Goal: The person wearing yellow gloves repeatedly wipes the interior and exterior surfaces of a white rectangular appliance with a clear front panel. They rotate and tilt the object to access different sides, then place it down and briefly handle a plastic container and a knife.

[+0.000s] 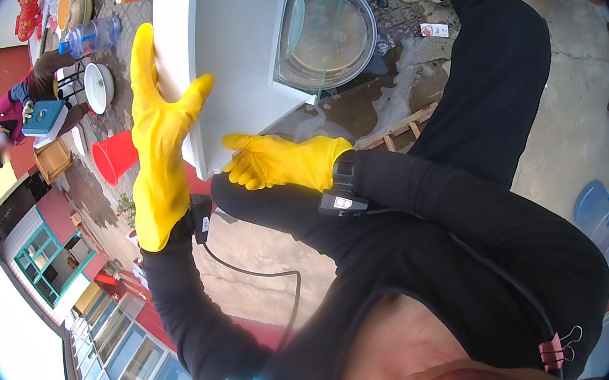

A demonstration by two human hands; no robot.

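A large white open box (239, 43), with a clear glass or plastic panel (335, 30) at its far end, stands tilted before me, its near corner by my knee. My left hand (169, 63), in a yellow rubber glove, grips its left wall, thumb over the rim and fingers along the outside. My right hand (283, 161), gloved alike, is beside the near corner with its palm showing, thumb and loosely curled fingers apart, holding nothing. Beyond the clear panel sits a wide round metal pan (365, 58) with a black handle and shallow water, partly seen through that panel.
Wet paving surrounds the pan, with a wooden frame (411, 125) near my leg and a small carton (434, 30). At left are a red bucket (113, 157), white basin (99, 88), water jug (94, 36), wooden stool (54, 160) and seated person (20, 112) holding a green-lidded box (44, 118).
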